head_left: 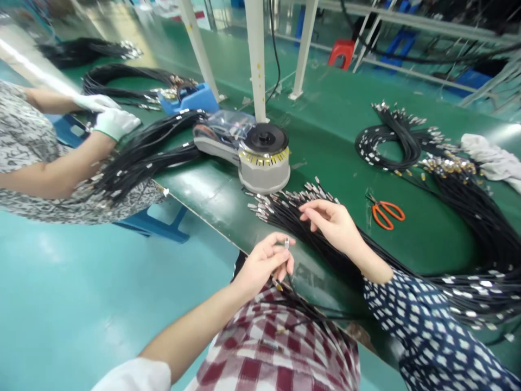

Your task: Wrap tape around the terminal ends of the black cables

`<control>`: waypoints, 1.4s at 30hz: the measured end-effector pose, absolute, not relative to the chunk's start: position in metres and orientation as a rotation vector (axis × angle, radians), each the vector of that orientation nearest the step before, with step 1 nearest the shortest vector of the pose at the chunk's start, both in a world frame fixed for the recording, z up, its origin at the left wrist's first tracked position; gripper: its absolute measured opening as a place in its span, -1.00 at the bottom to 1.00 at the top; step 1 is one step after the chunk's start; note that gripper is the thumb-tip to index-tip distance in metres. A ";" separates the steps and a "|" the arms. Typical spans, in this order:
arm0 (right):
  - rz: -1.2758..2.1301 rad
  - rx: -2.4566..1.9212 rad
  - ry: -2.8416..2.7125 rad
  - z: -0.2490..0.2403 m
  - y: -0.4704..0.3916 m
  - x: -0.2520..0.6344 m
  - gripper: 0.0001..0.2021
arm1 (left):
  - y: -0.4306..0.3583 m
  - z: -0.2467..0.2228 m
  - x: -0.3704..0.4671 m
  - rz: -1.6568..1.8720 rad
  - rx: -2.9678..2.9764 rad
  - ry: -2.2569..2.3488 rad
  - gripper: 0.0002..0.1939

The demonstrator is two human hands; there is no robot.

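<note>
My left hand (271,258) is at the table's edge, above a checked red and white cloth on my lap. Its thumb and fingers pinch a black cable just below a small silver connector (287,244). To the right, my right hand (328,220) is over a bundle of black cables (325,250) with silver connector ends. Its thumb and forefinger are drawn together; whatever may be between them is too small to tell. Beyond the cable ends stands a round tape dispenser (264,163) with a black disc on top.
Orange-handled cutters (386,213) lie right of my right hand. Coiled cables (386,144) and a white cloth (492,157) are farther right. A white post (255,60) rises behind the dispenser. At left, a co-worker's gloved hands (116,122) are beside more cables and a blue tape holder (191,99).
</note>
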State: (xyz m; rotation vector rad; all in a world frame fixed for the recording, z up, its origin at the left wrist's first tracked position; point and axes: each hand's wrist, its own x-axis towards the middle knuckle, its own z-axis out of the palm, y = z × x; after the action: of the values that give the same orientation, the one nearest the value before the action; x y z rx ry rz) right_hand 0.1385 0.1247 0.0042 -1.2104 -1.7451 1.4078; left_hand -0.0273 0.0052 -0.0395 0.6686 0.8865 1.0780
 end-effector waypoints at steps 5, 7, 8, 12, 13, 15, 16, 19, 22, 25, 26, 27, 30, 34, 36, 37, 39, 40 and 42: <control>1.234 -1.265 -1.585 0.016 0.212 0.092 -0.71 | 0.010 -0.064 -0.023 1.087 0.638 0.932 -0.65; 1.211 -1.299 -1.576 0.025 0.235 0.077 -0.67 | 0.012 -0.070 -0.023 1.084 0.642 0.930 -0.63; 1.220 -1.319 -1.583 0.029 0.242 0.071 -0.63 | 0.013 -0.072 -0.023 1.081 0.642 0.926 -0.62; 1.246 -1.365 -1.651 0.037 0.244 0.060 -0.60 | 0.014 -0.075 -0.024 1.063 0.628 0.903 -0.61; 1.222 -1.368 -1.666 0.038 0.240 0.060 -0.64 | 0.015 -0.076 -0.025 1.058 0.625 0.897 -0.60; 1.148 -1.367 -1.686 0.039 0.230 0.059 -0.76 | 0.016 -0.076 -0.025 1.051 0.620 0.887 -0.60; 1.077 -1.358 -1.702 0.041 0.224 0.059 -0.81 | 0.016 -0.075 -0.025 1.051 0.618 0.883 -0.59; 0.690 -1.267 -1.802 0.043 0.210 0.061 -0.84 | 0.017 -0.072 -0.024 1.052 0.611 0.885 -0.58; 0.595 -1.202 -1.770 0.039 0.208 0.063 -0.81 | 0.016 -0.069 -0.024 1.047 0.600 0.895 -0.56; 0.840 -1.195 -1.694 0.029 0.216 0.061 -0.78 | 0.015 -0.068 -0.024 1.045 0.590 0.898 -0.56; 0.884 -1.187 -1.690 0.027 0.218 0.059 -0.77 | 0.016 -0.068 -0.024 1.047 0.591 0.898 -0.56; 0.905 -1.181 -1.684 0.026 0.220 0.056 -0.76 | 0.016 -0.068 -0.024 1.047 0.593 0.899 -0.57; 0.919 -1.170 -1.654 0.031 0.215 0.050 -0.80 | 0.017 -0.065 -0.024 1.055 0.594 0.930 -0.56; 0.783 -1.090 -1.749 0.044 0.182 0.070 -0.86 | 0.013 -0.056 -0.023 1.086 0.575 1.014 -0.58; 0.958 -1.075 -1.774 0.041 0.159 0.094 -0.82 | 0.010 -0.049 -0.022 1.106 0.579 1.021 -0.59; 1.116 -1.093 -1.759 0.037 0.146 0.107 -0.80 | 0.009 -0.046 -0.023 1.120 0.584 1.016 -0.58; 1.406 -1.139 -1.720 0.026 0.120 0.132 -0.79 | 0.007 -0.040 -0.023 1.117 0.595 1.005 -0.59; 1.514 -1.171 -1.721 0.019 0.108 0.143 -0.79 | 0.006 -0.038 -0.024 1.104 0.601 1.003 -0.60; 1.638 -1.222 -1.763 0.008 0.088 0.156 -0.78 | 0.005 -0.034 -0.024 1.072 0.617 1.002 -0.62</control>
State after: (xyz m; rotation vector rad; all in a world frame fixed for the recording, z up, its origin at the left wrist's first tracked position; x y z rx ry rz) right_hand 0.1562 0.0881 0.0083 -1.2222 -1.7628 1.6380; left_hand -0.0237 0.0054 -0.0344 0.6166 1.0016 1.0720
